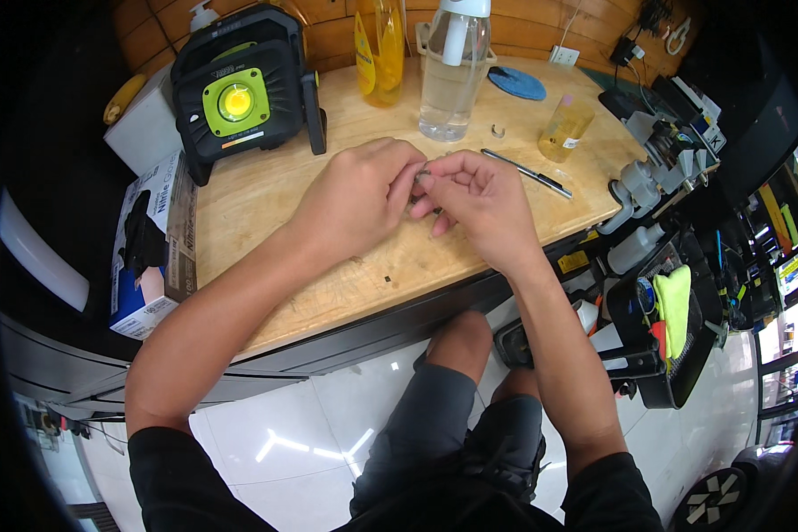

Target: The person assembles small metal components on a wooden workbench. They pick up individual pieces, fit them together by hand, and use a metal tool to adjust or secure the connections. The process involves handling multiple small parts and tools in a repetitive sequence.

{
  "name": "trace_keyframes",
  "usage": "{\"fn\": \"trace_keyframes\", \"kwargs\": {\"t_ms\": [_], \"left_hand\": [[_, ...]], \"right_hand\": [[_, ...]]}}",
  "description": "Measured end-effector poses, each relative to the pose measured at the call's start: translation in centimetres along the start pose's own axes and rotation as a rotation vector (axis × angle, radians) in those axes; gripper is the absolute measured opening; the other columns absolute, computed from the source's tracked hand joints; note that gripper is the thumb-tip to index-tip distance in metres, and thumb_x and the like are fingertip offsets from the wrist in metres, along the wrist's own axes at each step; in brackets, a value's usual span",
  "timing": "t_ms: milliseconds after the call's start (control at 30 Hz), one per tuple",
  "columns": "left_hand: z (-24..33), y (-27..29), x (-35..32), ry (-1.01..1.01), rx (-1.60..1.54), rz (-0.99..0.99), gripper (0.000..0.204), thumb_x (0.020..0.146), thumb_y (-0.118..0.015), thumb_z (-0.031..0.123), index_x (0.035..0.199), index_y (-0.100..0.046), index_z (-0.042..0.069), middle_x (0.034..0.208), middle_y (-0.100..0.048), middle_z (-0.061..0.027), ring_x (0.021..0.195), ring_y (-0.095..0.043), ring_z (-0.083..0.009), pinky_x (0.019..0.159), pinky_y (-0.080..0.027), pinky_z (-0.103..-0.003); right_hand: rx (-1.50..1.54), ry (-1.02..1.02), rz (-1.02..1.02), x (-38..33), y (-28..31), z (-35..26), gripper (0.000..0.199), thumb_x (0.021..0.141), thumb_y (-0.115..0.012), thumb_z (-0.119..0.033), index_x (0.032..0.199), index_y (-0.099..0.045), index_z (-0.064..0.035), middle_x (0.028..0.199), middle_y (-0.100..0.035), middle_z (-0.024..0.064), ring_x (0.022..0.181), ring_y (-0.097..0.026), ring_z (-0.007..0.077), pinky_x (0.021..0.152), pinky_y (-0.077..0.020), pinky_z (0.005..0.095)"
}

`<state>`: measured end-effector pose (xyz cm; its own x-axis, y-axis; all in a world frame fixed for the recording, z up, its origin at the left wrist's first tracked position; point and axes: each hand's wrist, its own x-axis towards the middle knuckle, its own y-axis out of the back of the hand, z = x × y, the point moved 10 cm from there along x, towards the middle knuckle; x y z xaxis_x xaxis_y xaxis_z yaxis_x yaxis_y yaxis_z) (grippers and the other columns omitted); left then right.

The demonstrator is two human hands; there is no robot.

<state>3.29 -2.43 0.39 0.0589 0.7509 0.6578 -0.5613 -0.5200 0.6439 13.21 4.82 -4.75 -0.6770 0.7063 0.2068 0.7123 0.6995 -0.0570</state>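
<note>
My left hand (359, 195) and my right hand (483, 202) meet over the middle of the wooden tabletop (341, 306). Both are closed, thumbs and fingertips pinching a small grey metallic piece (424, 174) between them. Fingers cover most of this piece, so its kind cannot be made out. Just beyond my right hand lie a black-and-silver pen (528, 172) and a small curved metal piece (498, 132). A tiny dark square bit (387, 279) rests nearer the table's front edge.
A black-and-green work light (237, 102) and a glove box (142, 306) stand at left. Behind my hands are a yellow bottle (380, 62) and a clear water bottle (452, 93). An amber cup (566, 129) stands at right, beyond it a blue round pad (517, 83).
</note>
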Motion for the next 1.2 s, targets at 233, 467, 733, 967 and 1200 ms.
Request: {"fn": "trace_keyframes", "kwargs": {"t_ms": [233,467,733,967,1200], "left_hand": [[0.1,-0.4,-0.1,-0.017,0.084,-0.049,0.009,0.092,-0.064,0.002,0.1,-0.065,-0.001,0.091,-0.068,-0.0194,0.084,-0.067,-0.0395,0.073,-0.054,-0.043],[0.3,-1.0,-0.4,-0.025,0.184,-0.153,0.011,0.091,-0.064,0.004,0.101,-0.066,-0.001,0.092,-0.068,-0.02,0.083,-0.067,-0.0402,0.073,-0.055,-0.045],[2.1,-1.4,0.2,-0.137,0.404,-0.132,0.013,0.083,-0.07,0.013,0.085,-0.061,0.004,0.08,-0.066,-0.0136,0.074,-0.068,-0.0352,0.062,-0.053,-0.045],[2.3,0.1,0.4,-0.188,0.402,-0.034,0.022,0.083,-0.069,0.021,0.088,-0.06,0.002,0.081,-0.065,-0.0145,0.072,-0.07,-0.0354,0.061,-0.056,-0.045],[2.3,-0.1,0.0,-0.226,0.329,-0.005,0.016,0.084,-0.066,0.018,0.084,-0.059,0.003,0.078,-0.064,-0.0133,0.07,-0.068,-0.0346,0.06,-0.055,-0.045]], "right_hand": [[-0.018,-0.014,0.081,0.0,0.1,0.1,0.014,0.093,-0.063,-0.003,0.098,-0.064,0.0093,0.086,-0.07,0.0115,0.074,-0.072,0.0152,0.056,-0.0565,0.0252],[-0.066,0.003,0.101,0.2,0.3,0.2,0.013,0.092,-0.059,-0.001,0.091,-0.065,0.0102,0.079,-0.069,0.0123,0.068,-0.071,0.015,0.054,-0.0556,0.0259],[-0.082,0.056,0.085,0.3,0.3,0.2,0.012,0.093,-0.058,-0.001,0.096,-0.065,0.0091,0.079,-0.069,0.0111,0.066,-0.068,0.0137,0.055,-0.0544,0.0257],[0.01,0.09,0.024,0.0,-0.4,-0.5,0.012,0.095,-0.059,-0.003,0.098,-0.065,0.0067,0.079,-0.069,0.009,0.063,-0.064,0.0112,0.051,-0.0496,0.0243],[-0.081,0.06,0.135,-0.2,0.5,-0.5,0.013,0.097,-0.061,-0.005,0.091,-0.064,0.0055,0.074,-0.067,0.0068,0.055,-0.061,0.01,0.048,-0.0471,0.0238]]}}
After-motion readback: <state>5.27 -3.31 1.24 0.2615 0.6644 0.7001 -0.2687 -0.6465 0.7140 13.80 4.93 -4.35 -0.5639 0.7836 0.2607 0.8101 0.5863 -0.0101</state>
